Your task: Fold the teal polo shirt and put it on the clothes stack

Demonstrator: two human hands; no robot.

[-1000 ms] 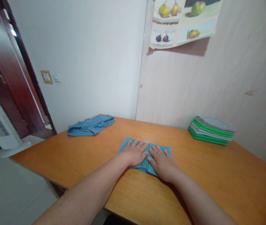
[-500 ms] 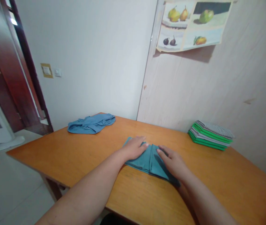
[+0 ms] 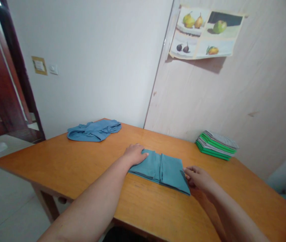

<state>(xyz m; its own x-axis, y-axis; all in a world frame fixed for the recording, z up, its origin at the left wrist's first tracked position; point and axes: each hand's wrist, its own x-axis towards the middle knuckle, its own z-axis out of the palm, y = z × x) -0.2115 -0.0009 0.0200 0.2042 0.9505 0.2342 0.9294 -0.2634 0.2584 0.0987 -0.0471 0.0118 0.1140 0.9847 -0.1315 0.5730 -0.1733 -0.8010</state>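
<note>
A folded teal cloth (image 3: 172, 171) lies flat on the wooden table in front of me, with a raised fold edge running across its middle. My left hand (image 3: 135, 154) rests on the cloth's left end, palm down with the thumb apart. At the right edge of the cloth is my right hand (image 3: 198, 177), its thumb and forefinger pinched together on the edge. The other fingers of that hand are curled and partly hidden.
A crumpled blue garment (image 3: 94, 131) lies at the table's far left. Toward the back right sits a stack of folded green and grey cloths (image 3: 216, 145), near the wall. The wooden table (image 3: 95, 161) has its near edge close to my body.
My right hand has moved right, off the cloth's top to its right edge, and its fingers have closed. My left hand has slid left toward the cloth's left end. The view has shifted slightly.
</note>
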